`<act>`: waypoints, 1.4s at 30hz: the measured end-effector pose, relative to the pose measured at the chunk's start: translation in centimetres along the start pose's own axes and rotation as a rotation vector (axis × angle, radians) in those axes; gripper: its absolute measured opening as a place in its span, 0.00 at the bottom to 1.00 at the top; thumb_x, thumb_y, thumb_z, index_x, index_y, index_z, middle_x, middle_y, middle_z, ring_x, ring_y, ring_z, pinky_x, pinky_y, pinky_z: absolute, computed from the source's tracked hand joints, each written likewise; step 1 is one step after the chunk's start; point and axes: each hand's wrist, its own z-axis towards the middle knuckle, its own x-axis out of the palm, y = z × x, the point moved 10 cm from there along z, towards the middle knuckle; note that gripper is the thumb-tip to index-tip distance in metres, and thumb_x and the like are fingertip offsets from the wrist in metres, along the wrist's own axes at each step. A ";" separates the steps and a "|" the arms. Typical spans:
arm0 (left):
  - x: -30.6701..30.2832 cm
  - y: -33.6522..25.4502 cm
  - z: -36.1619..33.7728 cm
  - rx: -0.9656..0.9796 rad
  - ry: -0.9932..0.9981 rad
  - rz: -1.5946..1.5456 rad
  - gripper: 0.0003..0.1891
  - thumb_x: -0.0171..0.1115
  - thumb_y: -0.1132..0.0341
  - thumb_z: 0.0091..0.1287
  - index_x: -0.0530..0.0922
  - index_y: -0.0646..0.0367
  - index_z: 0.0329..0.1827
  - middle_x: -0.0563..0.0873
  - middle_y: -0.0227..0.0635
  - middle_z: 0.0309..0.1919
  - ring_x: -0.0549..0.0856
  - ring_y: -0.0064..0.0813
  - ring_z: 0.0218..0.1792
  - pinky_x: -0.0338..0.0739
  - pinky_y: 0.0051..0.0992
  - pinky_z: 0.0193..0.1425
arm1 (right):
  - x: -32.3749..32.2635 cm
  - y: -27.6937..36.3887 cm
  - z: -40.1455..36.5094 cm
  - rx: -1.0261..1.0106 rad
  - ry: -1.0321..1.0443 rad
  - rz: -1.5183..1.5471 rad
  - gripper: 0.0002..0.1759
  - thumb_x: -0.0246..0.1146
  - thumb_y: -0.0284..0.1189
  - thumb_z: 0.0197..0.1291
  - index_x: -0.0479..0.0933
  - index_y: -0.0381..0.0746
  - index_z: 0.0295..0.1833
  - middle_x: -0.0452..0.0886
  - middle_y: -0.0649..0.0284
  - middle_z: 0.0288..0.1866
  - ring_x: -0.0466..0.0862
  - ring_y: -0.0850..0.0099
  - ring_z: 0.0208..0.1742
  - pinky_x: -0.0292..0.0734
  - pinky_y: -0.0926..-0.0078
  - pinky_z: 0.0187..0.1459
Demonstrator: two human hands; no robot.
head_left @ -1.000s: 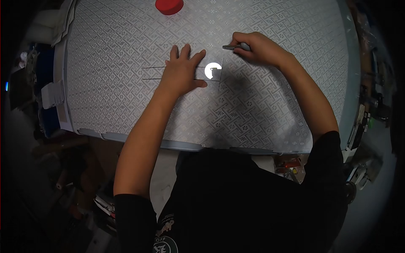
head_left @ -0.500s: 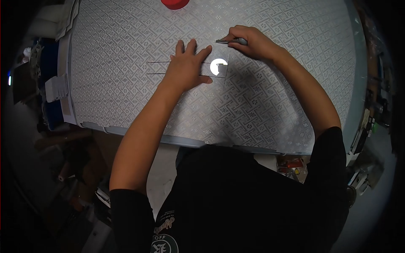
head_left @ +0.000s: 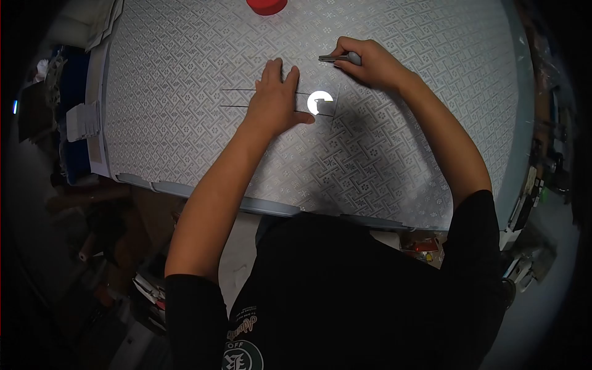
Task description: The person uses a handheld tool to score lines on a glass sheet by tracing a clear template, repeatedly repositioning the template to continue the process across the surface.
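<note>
In the head view, the left hand [head_left: 272, 102], fingers partly spread, rests on a clear sheet [head_left: 325, 106] (two dark lines show there) on the patterned worktop [head_left: 179, 135]. The right hand [head_left: 365, 60] pinches a slim grey tool [head_left: 333, 58] near the sheet's far side; a round red lid [head_left: 267, 5] sits beyond.

Black short-sleeved shirt [head_left: 364, 290], round emblem [head_left: 244, 357]

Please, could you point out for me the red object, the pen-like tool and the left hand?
Red object [head_left: 267, 7]: head view, middle of its visible part.
Pen-like tool [head_left: 333, 58]: head view, on its shaft.
Left hand [head_left: 275, 100]: head view, back of the hand.
</note>
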 end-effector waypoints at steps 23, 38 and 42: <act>-1.0 0.4 -1.0 -0.197 0.019 0.223 0.61 0.89 0.40 0.42 0.66 0.37 0.84 0.56 0.72 0.81 0.54 0.86 0.78 0.73 0.80 0.63 | 5.8 5.6 11.0 -0.270 0.048 -0.042 0.10 0.70 0.30 0.70 0.78 0.39 0.50 0.89 0.56 0.43 0.89 0.57 0.43 0.82 0.62 0.45; -0.7 1.1 -1.2 -0.250 0.051 0.113 0.59 0.88 0.41 0.44 0.67 0.38 0.83 0.54 0.68 0.83 0.49 0.79 0.82 0.65 0.79 0.71 | 8.6 6.6 14.3 -0.226 0.075 0.045 0.10 0.70 0.30 0.72 0.80 0.38 0.51 0.89 0.60 0.44 0.88 0.67 0.44 0.82 0.67 0.48; -0.6 1.2 -1.2 -0.232 0.037 0.110 0.59 0.88 0.40 0.44 0.68 0.38 0.83 0.53 0.72 0.82 0.51 0.82 0.81 0.65 0.80 0.70 | 8.5 6.6 15.0 -0.121 0.153 0.068 0.10 0.70 0.30 0.71 0.80 0.37 0.51 0.88 0.62 0.43 0.86 0.72 0.43 0.81 0.70 0.49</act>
